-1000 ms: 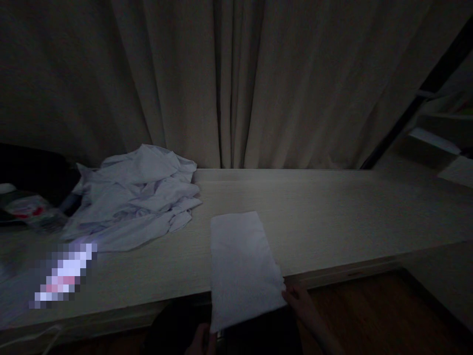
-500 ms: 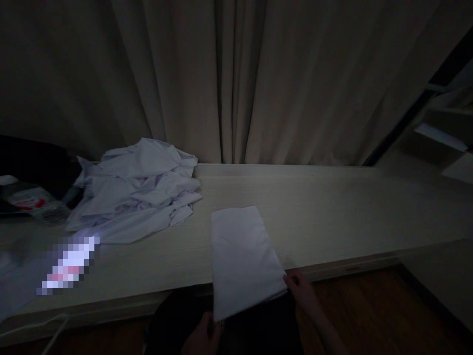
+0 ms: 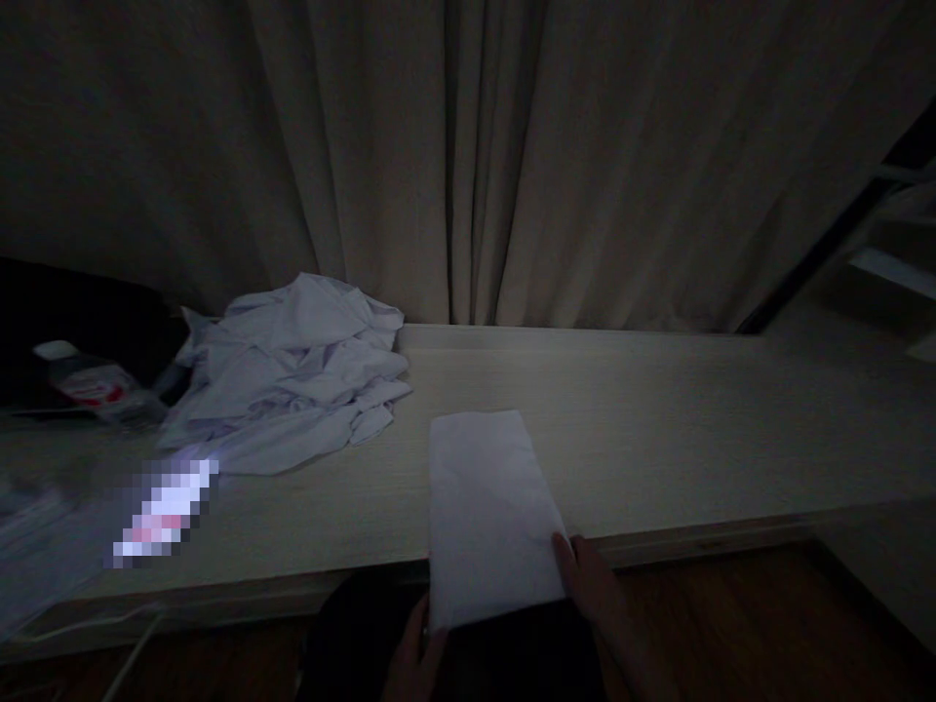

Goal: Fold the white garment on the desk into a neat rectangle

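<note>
A flat, neatly folded white cloth (image 3: 487,517) lies with its far part on the desk and its near part jutting past the front edge over my lap. At its near left corner, my left hand (image 3: 415,651) is closed, thumb and fingers pinching the cloth. My right hand (image 3: 585,577) grips the right edge close to the near right corner, thumb on top and fingers beneath, mostly hidden. On the desk to the left, a loose heap of crumpled white cloth (image 3: 299,370) rests against the curtain.
A clear plastic bottle (image 3: 102,390) with a red label lies at the far left, by a dark bag-like shape (image 3: 80,302). In front of it is a lit, pixelated screen (image 3: 165,517). Behind the pale desk (image 3: 658,419) hangs a brown curtain (image 3: 380,146); shelves (image 3: 896,273) stand right.
My right thumb has come further onto the top of the folded cloth, and my left hand has shifted slightly up along its corner. The whole view has moved a little to the left.
</note>
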